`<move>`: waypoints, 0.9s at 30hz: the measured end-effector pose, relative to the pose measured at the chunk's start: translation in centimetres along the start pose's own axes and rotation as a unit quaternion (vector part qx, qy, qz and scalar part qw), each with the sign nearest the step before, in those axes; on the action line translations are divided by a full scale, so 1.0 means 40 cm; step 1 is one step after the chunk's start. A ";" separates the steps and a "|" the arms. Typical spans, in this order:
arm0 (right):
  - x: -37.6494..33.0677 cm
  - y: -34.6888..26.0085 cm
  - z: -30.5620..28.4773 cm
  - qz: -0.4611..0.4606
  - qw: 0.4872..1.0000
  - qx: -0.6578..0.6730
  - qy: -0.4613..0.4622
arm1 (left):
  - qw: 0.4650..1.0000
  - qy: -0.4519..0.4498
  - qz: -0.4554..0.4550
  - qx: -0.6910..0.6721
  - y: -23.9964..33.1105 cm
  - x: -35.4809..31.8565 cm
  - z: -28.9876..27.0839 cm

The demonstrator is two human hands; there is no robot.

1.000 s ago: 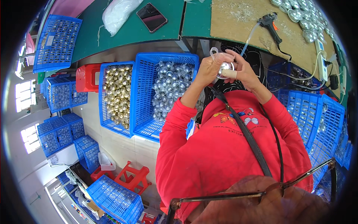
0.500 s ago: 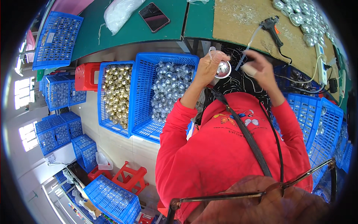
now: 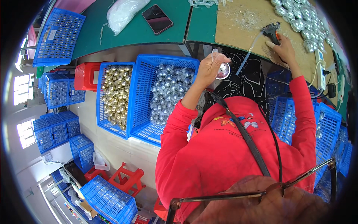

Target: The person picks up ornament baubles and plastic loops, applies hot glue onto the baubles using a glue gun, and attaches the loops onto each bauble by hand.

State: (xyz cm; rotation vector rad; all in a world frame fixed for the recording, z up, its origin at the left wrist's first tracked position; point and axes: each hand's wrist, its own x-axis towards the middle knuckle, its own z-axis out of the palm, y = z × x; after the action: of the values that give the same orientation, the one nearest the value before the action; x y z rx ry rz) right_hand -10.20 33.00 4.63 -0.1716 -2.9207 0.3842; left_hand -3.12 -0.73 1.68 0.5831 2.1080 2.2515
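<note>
My left hand (image 3: 212, 67) is closed around a silver half-ball shell (image 3: 223, 71), whose open, pale-rimmed side faces up with dark specks inside. A small clear piece (image 3: 214, 51) stands at the fingers of that hand; its kind is hard to make out. My right hand (image 3: 284, 49) is wrapped round the handle of a black hot glue gun (image 3: 271, 30) at the edge of the brown board. From the gun a long translucent glue stick (image 3: 246, 56) slants down past the table edge over my lap.
Silver half-balls (image 3: 300, 24) are heaped at the board's far right, near a white power strip (image 3: 320, 67). The green table (image 3: 100, 35) bears a phone (image 3: 157, 19) and a plastic bag (image 3: 125, 15). Blue crates (image 3: 143, 87) of gold and silver balls stand at my left.
My right hand has moved up and to the right from above my lap and closed on the glue gun. My left hand still holds the shell in nearly the same spot.
</note>
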 end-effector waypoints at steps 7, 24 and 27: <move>0.045 0.041 -0.045 -0.009 0.992 0.087 -0.086 | 1.000 -0.001 -0.028 -0.007 0.001 0.006 -0.004; -0.343 -0.297 -0.091 -0.106 0.856 0.482 -0.154 | 0.998 0.052 -0.015 0.012 -0.020 0.061 -0.008; -0.351 -0.298 -0.071 -0.123 0.872 0.449 -0.152 | 0.998 0.057 -0.034 0.014 -0.003 0.059 -0.004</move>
State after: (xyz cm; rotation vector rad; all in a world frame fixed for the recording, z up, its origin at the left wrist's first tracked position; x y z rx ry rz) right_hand 3.02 20.30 8.08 0.4263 -2.6257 1.7646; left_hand -5.38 -0.26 2.18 0.3847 2.1784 2.2735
